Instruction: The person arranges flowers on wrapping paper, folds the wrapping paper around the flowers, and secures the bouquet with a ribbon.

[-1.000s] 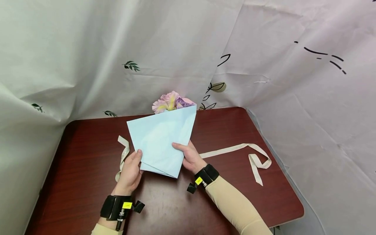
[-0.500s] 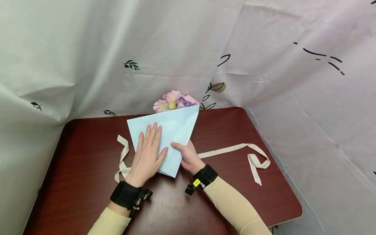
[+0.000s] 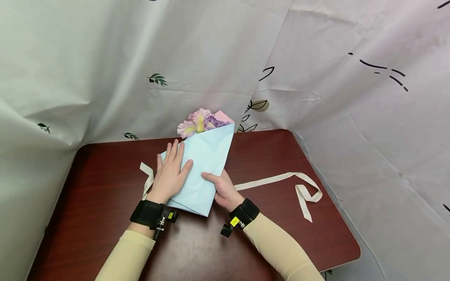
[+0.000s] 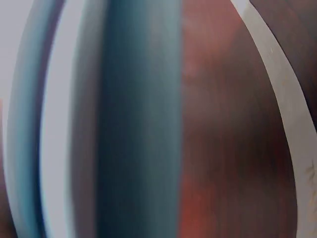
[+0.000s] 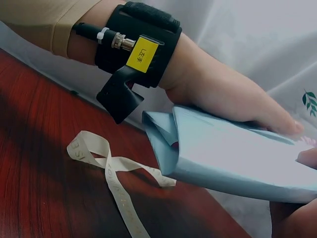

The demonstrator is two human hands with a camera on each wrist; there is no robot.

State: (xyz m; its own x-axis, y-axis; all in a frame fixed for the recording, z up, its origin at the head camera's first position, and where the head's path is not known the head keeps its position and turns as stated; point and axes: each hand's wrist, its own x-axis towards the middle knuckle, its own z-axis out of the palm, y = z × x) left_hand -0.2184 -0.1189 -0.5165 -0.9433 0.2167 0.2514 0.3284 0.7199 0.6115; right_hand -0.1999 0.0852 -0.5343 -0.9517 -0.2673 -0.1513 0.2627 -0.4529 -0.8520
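A bouquet of pink, yellow and purple flowers point(image 3: 197, 123) stands out of a light blue paper wrap point(image 3: 207, 152), tilted over the middle of the table. My left hand point(image 3: 170, 175) lies flat on the wrap's left side, fingers straight and pointing up along it. On the right edge, my right hand point(image 3: 226, 190) grips the wrap with its thumb across the front; its other fingers are mostly hidden behind. The right wrist view shows the folded paper point(image 5: 223, 153) side-on, between the left hand point(image 5: 223, 84) and the right fingers point(image 5: 297, 223).
A cream printed ribbon point(image 3: 263, 181) passes beneath the bouquet, its looped end lying to the right and another stretch to the left. The dark red table point(image 3: 281, 218) backs onto a hanging pale curtain point(image 3: 204, 50) with leaf prints.
My left hand has let go of the wrap's lower left edge, laid itself flat on the front, then slid left. The upper left corner now bends back under it. My right hand keeps its grip.
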